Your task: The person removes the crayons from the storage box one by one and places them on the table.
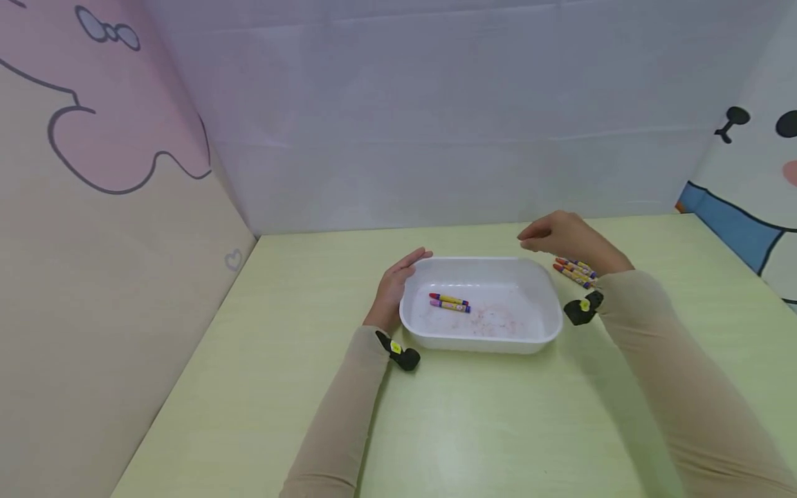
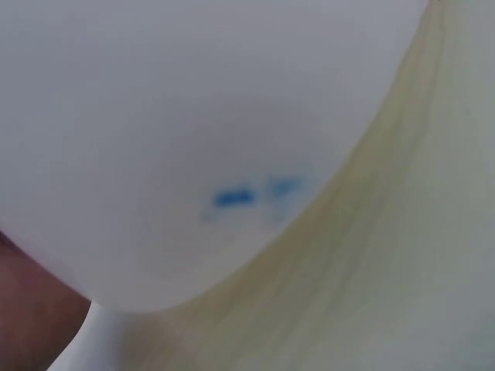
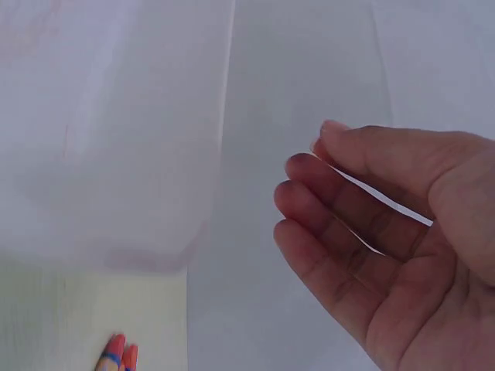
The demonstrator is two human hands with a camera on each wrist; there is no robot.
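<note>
A white plastic tray (image 1: 479,344) stands on the table, with two crayons inside: a red-tipped crayon (image 1: 449,299) and a pinkish-purple crayon (image 1: 450,306), side by side toward the left. My left hand (image 1: 394,289) lies along the tray's left side, its extended fingers against the wall near the rim; the left wrist view shows mostly the tray's outer wall (image 2: 193,139) with blue smudges. Over the tray's back right corner, my right hand (image 1: 565,238) is raised with fingers loosely bent. In the right wrist view, nothing shows between its thumb and fingers (image 3: 309,259).
Several crayons (image 1: 573,272) lie in a small pile right of the tray, below the right hand. The pale yellow-green table (image 1: 473,422) meets a whitish sheet (image 1: 398,138) at the back. Panels with cartoon drawings flank both sides. Pinkish smears mark the tray's floor.
</note>
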